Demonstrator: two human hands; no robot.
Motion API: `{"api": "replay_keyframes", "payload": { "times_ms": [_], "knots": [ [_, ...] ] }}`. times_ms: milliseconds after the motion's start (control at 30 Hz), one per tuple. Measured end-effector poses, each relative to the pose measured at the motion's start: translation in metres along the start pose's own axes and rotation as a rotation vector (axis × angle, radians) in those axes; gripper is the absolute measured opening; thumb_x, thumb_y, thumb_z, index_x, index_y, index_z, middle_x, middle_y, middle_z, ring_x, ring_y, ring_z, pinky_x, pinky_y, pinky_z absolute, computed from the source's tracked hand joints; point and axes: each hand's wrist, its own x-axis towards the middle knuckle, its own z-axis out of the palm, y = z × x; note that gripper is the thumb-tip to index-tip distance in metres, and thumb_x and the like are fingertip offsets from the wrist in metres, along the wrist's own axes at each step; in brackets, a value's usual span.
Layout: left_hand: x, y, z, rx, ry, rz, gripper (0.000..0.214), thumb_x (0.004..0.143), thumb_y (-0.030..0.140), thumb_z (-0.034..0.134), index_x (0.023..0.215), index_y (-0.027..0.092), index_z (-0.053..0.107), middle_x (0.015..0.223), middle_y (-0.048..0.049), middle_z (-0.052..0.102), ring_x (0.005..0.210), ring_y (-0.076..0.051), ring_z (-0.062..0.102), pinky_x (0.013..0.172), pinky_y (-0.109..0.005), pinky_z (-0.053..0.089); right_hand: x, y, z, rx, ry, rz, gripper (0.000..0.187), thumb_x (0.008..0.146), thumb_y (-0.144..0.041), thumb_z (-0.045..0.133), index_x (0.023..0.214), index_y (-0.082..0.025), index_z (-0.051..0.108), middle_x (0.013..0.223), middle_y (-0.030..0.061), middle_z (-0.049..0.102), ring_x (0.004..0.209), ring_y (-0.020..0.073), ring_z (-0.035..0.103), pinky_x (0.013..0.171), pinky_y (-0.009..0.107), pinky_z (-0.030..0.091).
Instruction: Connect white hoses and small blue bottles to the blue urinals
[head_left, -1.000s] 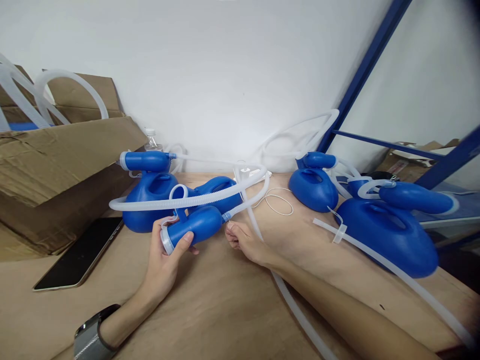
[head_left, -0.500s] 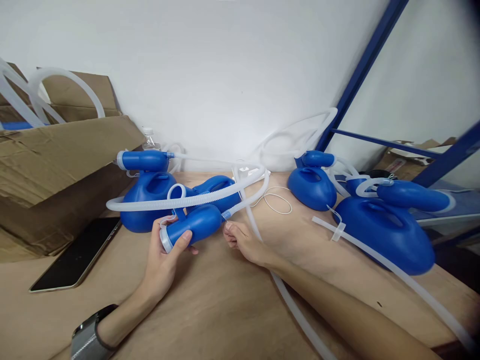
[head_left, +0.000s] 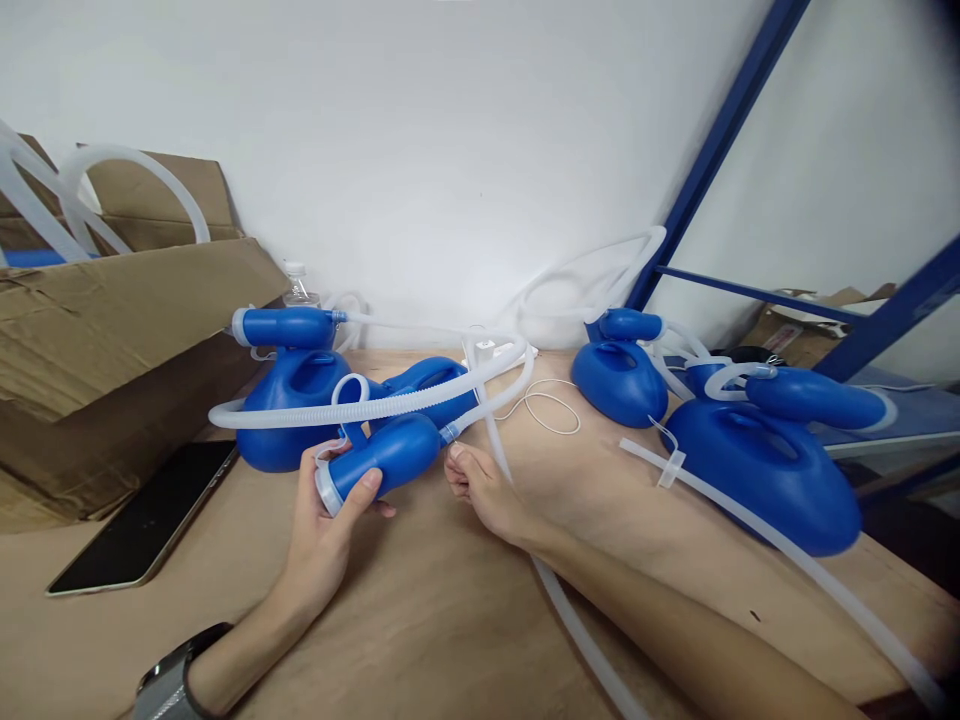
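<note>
Grasping blue bottle neck [head_left: 394, 452] beside translucent cap [head_left: 327, 487] in left hand [head_left: 322, 530], over tabletop [head_left: 420, 620], left of centre. Holding right hand [head_left: 482, 487] clenched just beside hose connector [head_left: 448, 434] at neck's right end; cannot tell whether pinching fine wire [head_left: 455, 443] there. Seen just beyond neck: ribbed hose [head_left: 382, 406]. Noted at left: cardboard box [head_left: 135, 330], smartphone [head_left: 146, 515] and, farther off, handled blue bottle [head_left: 289, 395]. Noted at right: large blue bottle [head_left: 757, 480].

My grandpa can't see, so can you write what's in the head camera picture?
A person's left hand grips a blue tube-shaped part, while the curled right hand is beside its narrow end, where a whitish hose meets it. Around them on a brown table are blue jugs, more hoses, a black-screened phone and an open cardboard box.
</note>
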Motion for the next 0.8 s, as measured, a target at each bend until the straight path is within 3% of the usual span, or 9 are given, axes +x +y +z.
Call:
{"api": "replay_keyframes", "payload": {
  "times_ms": [667, 800],
  "knots": [
    [0.0015, -0.0006, -0.0020, -0.006, -0.047, -0.003, 0.053, 0.078, 0.044, 0.085, 0.116, 0.027, 0.051, 0.119, -0.0030, 0.055, 0.081, -0.017, 0.067, 0.060, -0.034, 0.067, 0.0013, 0.0015, 0.0017, 0.060, -0.033, -0.010, 0.041, 0.098, -0.059, 0.045, 0.077, -0.025, 0.039, 0.068, -0.0058, 0.032, 0.058, 0.0125, 0.024, 0.053, 0.030, 0.020],
    [0.0035, -0.0009, -0.0044, 0.015, -0.051, 0.024, 0.055, 0.077, 0.045, 0.085, 0.115, 0.026, 0.051, 0.116, -0.0027, 0.057, 0.078, -0.017, 0.067, 0.059, -0.034, 0.066, 0.0023, 0.0028, 0.0022, 0.070, -0.048, 0.013, 0.037, 0.099, -0.054, 0.042, 0.076, -0.024, 0.040, 0.066, -0.0049, 0.037, 0.057, 0.0123, 0.031, 0.053, 0.029, 0.024]
  ]
}}
